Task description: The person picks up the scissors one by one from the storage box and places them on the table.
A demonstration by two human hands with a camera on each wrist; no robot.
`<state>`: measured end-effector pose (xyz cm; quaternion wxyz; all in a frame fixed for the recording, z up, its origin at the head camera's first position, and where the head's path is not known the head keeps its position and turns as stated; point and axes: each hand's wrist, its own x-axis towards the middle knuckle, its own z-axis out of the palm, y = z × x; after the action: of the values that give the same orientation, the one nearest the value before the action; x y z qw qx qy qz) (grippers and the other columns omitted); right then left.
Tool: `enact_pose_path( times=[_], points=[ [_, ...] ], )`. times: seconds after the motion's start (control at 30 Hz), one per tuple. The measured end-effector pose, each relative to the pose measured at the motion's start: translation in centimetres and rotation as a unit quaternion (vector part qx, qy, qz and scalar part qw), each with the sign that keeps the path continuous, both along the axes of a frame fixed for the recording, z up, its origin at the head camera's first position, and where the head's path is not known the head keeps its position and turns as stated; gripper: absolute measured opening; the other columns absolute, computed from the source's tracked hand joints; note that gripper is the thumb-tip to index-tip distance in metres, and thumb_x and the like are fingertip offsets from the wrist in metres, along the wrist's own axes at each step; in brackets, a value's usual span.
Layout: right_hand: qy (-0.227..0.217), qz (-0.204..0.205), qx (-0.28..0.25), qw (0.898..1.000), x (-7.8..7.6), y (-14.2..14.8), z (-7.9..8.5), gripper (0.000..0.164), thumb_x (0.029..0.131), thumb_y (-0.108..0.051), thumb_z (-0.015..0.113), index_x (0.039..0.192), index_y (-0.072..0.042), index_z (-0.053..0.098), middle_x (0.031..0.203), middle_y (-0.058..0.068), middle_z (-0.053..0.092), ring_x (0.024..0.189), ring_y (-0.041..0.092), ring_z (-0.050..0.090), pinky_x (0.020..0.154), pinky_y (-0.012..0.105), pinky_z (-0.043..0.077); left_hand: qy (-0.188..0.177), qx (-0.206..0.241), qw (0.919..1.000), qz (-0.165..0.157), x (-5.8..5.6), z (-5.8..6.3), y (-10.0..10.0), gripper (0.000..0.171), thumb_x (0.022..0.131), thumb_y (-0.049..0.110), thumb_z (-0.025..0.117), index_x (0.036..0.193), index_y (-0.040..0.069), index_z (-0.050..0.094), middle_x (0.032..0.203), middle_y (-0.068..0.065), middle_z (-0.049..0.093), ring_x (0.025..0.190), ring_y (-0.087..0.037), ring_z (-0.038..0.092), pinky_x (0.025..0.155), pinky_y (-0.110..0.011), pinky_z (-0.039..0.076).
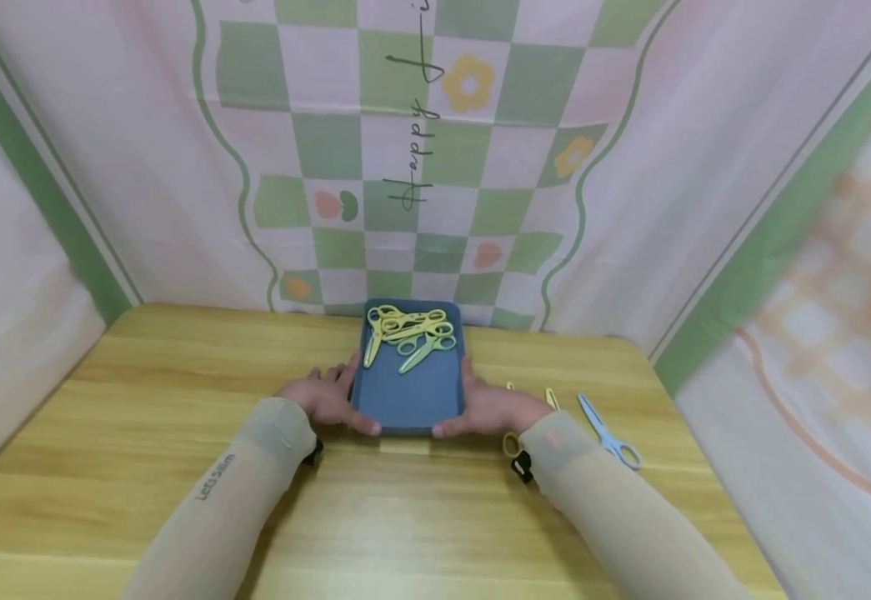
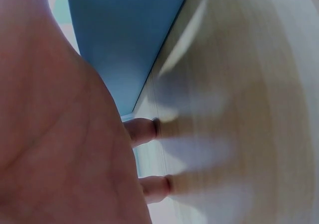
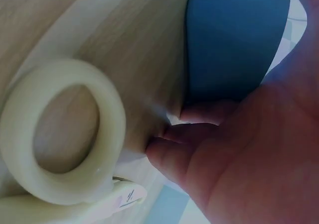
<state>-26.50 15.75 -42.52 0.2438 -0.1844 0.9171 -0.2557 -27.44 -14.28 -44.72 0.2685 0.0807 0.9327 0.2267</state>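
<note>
Sleeves [image 1: 210, 500], 2 hands [image 1: 322, 400] [image 1: 491, 407] on blue tray [image 1: 405, 400], yellow and green scissors [image 1: 422, 352] inside

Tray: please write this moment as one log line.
left hand: touches tray side | right hand: touches opposite side | in tray: yellow scissors, green scissors | on table: blue scissors, more yellow scissors

The wood-grain table [image 1: 375, 533] carries a blue tray [image 1: 408, 400] near the middle of its far edge. Toward the right edge lie blue scissors [image 1: 609, 437], tip toward the far edge; beside them, yellow scissors [image 1: 551, 399], partly hidden.
</note>
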Motion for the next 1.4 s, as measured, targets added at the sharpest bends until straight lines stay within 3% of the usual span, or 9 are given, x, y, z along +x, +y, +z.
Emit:
enact_pose_path(
  times=[0.37, 0.73, 1.1, 1.4],
  points=[
    [-0.009, -0.025, 0.012, 1.000, 0.1, -0.3, 0.0, 0.143, 0.075, -0.059, 0.081, 0.151, 0.000, -0.024, 0.158, 0.032, -0.002, 0.146, 0.042, 0.011, 0.116, 0.047, 0.016, 0.000, -0.013, 0.9999, -0.006, -0.2, 0.4, 0.0, 0.148, 0.054, 0.086, 0.073, 0.159, 0.027, -0.013, 0.165, -0.013, 0.008, 0.146, -0.049, 0.001, 0.113, -0.063, 0.008],
    [-0.024, -0.025, 0.036, 0.999, 0.1, -0.4, 0.2, 0.140, 0.077, -0.062, 0.078, 0.152, -0.002, -0.025, 0.160, 0.029, -0.004, 0.147, 0.039, 0.009, 0.117, 0.046, 0.015, -0.012, -0.003, 0.9999, 0.010, 0.1, 0.7, 0.2, 0.149, 0.052, 0.085, 0.075, 0.159, 0.028, -0.011, 0.165, -0.014, 0.009, 0.146, -0.049, 0.000, 0.112, -0.065, 0.007],
    [-0.028, -0.023, 0.045, 0.998, 0.2, -0.5, 0.3, 0.138, 0.078, -0.067, 0.073, 0.152, -0.004, -0.025, 0.161, 0.026, -0.005, 0.148, 0.036, 0.007, 0.117, 0.044, 0.015, 0.000, -0.001, 1.0000, -0.009, 1.3, 2.4, 0.2, 0.140, 0.065, 0.076, 0.077, 0.160, 0.020, -0.008, 0.163, -0.021, 0.009, 0.144, -0.053, 0.001, 0.112, -0.065, 0.009],
    [-0.034, -0.029, 0.057, 0.997, -0.1, -0.3, -0.3, 0.140, 0.076, -0.071, 0.072, 0.153, -0.007, -0.026, 0.162, 0.023, -0.007, 0.148, 0.032, 0.005, 0.117, 0.043, 0.015, 0.000, -0.007, 1.0000, -0.005, 1.3, 2.2, 0.3, 0.135, 0.069, 0.074, 0.076, 0.160, 0.022, -0.008, 0.164, -0.019, 0.010, 0.144, -0.053, 0.003, 0.111, -0.066, 0.012]
  ],
)
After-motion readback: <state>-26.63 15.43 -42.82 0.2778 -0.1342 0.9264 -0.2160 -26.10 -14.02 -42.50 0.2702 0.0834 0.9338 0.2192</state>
